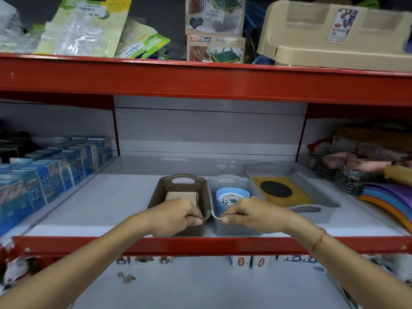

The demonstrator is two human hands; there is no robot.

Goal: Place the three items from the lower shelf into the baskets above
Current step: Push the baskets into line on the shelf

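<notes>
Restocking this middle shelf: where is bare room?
Bare white shelf between the blue cartons and the brown perforated basket, and behind the baskets. Crowded right of the wide grey tray.

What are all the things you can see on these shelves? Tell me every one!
brown basket: 1, brown, middle shelf, left of the three
beige item: 1, beige, inside the brown basket
grey basket: 1, grey, beside the brown basket
blue item: 1, blue with a patterned label, in the grey basket
wide grey basket: 1, grey, right of the others
yellow item: 1, yellow with a black oval, in the wide grey basket
blue boxes: many, blue, left
beige tray: 1, top shelf, right
packets: several, green and clear, top shelf
left hand: 1, gripping the brown basket's rim
right hand: 1, gripping the grey basket's rim
</notes>
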